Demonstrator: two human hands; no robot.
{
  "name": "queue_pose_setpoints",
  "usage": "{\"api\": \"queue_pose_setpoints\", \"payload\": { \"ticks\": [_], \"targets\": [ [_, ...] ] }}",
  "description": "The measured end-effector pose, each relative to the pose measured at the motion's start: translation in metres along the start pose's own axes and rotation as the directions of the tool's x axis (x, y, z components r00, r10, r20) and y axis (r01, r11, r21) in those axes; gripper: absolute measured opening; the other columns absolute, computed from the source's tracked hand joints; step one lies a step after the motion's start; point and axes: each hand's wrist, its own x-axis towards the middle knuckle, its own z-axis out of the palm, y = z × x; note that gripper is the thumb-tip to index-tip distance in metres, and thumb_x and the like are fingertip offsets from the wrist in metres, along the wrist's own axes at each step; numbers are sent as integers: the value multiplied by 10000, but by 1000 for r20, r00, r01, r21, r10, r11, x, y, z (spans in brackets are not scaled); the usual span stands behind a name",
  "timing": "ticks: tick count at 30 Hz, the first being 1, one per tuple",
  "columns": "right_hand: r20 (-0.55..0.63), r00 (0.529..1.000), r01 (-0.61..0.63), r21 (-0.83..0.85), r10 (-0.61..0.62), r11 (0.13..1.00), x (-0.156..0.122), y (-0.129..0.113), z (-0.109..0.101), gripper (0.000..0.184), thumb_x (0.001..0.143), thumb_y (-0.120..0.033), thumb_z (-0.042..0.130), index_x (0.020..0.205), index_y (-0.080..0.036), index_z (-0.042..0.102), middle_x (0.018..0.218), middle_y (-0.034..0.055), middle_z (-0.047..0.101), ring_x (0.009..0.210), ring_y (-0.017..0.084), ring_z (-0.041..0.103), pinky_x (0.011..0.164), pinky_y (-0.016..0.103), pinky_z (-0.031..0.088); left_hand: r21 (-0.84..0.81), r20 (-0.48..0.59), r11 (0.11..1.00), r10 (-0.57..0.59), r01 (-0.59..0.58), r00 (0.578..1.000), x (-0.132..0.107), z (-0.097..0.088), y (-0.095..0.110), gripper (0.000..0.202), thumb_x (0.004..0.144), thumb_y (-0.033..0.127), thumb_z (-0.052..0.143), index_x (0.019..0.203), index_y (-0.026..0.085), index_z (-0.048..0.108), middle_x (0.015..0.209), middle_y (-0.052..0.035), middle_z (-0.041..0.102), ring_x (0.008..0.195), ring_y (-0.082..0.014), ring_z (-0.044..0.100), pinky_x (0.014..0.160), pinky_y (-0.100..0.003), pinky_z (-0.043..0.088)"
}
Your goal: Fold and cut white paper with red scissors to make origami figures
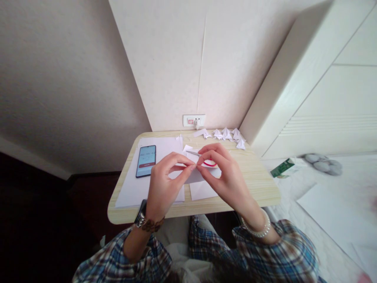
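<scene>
My left hand (172, 177) and my right hand (220, 169) meet over the small table, thumb and forefinger of each pinched together. Between them they hold a small piece of white paper (202, 175), largely covered by my fingers. Scissors (193, 153) with a red handle lie just behind my right hand, partly hidden. Under my hands, a cut piece of white paper (203, 190) rests on the tabletop. Left of my left hand, a phone (145, 161) with a lit timer screen lies on white sheets (129, 192).
Several folded paper pieces (226, 134) stand along the back right of the wooden table (259, 184). A wall socket (194, 120) with a plug is behind it. To the right, a green and white carton (283, 168) and a grey fluffy item (323, 164) lie on a pale surface.
</scene>
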Motion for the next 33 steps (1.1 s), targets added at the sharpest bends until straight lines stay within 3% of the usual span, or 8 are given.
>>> {"api": "queue_pose_setpoints", "payload": {
  "ticks": [16, 24, 28, 33],
  "targets": [
    [46, 999, 11, -5, -10, 1000, 2, -1, -2, 131, 813, -56, 583, 815, -186, 571, 998, 69, 560, 999, 190, 551, 868, 336, 443, 119, 9, 993, 19, -20, 1000, -3, 1, 1, 85, 820, 142, 625, 762, 189, 665, 791, 10, 705, 773, -128, 654, 751, -232, 529],
    [68, 998, -15, -32, 17, 999, -2, 2, -8, 124, 831, -78, 578, 821, -201, 581, 965, 48, 561, 956, 187, 558, 860, 348, 440, 229, -62, 971, 81, -65, 995, -5, -7, 4, 86, 822, 162, 618, 752, 196, 656, 800, -2, 709, 790, -154, 649, 759, -273, 505],
    [122, 990, -61, -50, 67, 997, -12, 29, -13, 84, 852, -121, 578, 825, -200, 588, 968, 51, 580, 978, 192, 569, 884, 357, 448, 245, -136, 969, 63, -28, 989, -4, -19, -2, 76, 816, 201, 632, 746, 202, 659, 805, -5, 705, 805, -169, 652, 766, -293, 510],
    [98, 985, -135, -106, 145, 985, -31, 87, -30, 56, 841, -187, 596, 789, -195, 616, 873, 46, 599, 872, 209, 595, 828, 402, 479, 210, -254, 977, 20, 35, 967, 0, -37, -11, 59, 801, 253, 650, 762, 212, 664, 795, 2, 703, 761, -167, 666, 732, -294, 543]
  ]
}}
